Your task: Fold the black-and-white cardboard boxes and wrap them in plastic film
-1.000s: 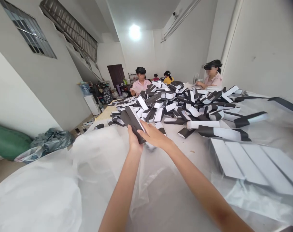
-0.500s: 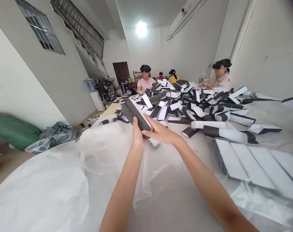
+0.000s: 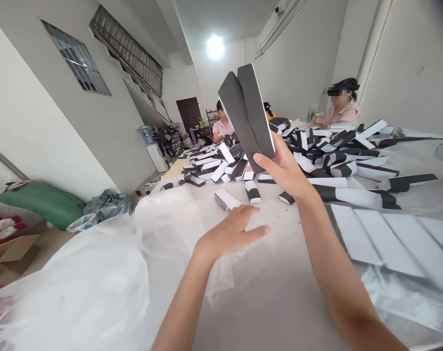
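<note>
My right hand [image 3: 285, 168] is raised above the table, closed on two long dark grey boxes [image 3: 247, 114] that stand upright and fan apart at the top. My left hand [image 3: 233, 232] hovers lower, palm down with fingers stretched out, holding nothing. Just beyond its fingertips lies a single white-topped box [image 3: 226, 199] on the plastic-covered table [image 3: 272, 292]. Behind it spreads a big heap of black and white boxes [image 3: 298, 156].
A row of white-faced boxes [image 3: 389, 239] lies packed side by side at the right. Loose clear plastic sheeting [image 3: 97, 278] bulges at the left. Other people [image 3: 340, 109] sit at the far end. A green sack [image 3: 42, 204] and grey bags lie on the floor at left.
My right hand lifted the dark boxes up from table height and stood them upright. My left hand let go of them and dropped open toward the table.
</note>
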{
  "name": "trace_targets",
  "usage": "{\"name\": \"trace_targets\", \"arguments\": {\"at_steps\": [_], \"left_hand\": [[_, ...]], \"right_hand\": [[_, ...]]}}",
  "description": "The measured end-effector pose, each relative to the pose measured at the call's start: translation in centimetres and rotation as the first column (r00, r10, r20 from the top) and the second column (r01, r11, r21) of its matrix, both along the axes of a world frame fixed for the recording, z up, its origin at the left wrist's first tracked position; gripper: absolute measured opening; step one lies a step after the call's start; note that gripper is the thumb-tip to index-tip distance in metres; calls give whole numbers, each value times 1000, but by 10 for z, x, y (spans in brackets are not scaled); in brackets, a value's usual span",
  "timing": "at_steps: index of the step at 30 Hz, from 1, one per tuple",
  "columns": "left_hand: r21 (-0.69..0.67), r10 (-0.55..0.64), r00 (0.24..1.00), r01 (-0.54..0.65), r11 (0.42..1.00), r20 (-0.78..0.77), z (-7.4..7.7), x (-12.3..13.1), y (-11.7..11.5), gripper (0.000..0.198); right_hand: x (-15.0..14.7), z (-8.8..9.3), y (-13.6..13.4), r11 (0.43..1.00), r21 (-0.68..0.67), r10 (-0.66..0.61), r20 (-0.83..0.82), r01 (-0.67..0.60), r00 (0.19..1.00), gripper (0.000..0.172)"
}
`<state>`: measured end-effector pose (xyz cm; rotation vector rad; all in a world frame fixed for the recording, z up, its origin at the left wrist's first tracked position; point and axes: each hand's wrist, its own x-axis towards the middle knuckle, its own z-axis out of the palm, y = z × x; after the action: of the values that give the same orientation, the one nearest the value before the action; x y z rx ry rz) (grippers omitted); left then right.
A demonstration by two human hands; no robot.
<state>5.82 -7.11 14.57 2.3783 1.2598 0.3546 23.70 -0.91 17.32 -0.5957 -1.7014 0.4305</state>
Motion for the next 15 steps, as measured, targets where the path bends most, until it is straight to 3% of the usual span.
{"name": "trace_targets", "arguments": {"at_steps": [4, 7, 10, 12, 15], "left_hand": [[162, 105, 953, -60, 985, -285, -42, -10, -10, 71], [305, 152, 946, -60, 950, -286, -76, -26, -20, 68], [436, 288, 941, -187, 880, -179, -104, -45, -29, 57], [450, 363, 927, -285, 846, -96, -115, -56, -32, 53], [361, 434, 900, -392, 846, -39, -118, -68, -33, 52]], "right_hand": [[11, 6, -13, 999, 34, -30, 12, 30, 999, 57], [23, 12, -31, 997, 34, -77, 63, 75, 995, 47], [36, 18, -50, 999, -39, -17, 223, 26, 975, 37], [41, 21, -60, 976, -191, 180, 445, -104, 877, 34], [40, 19, -67, 865, -473, 473, 657, -168, 587, 32]]}}
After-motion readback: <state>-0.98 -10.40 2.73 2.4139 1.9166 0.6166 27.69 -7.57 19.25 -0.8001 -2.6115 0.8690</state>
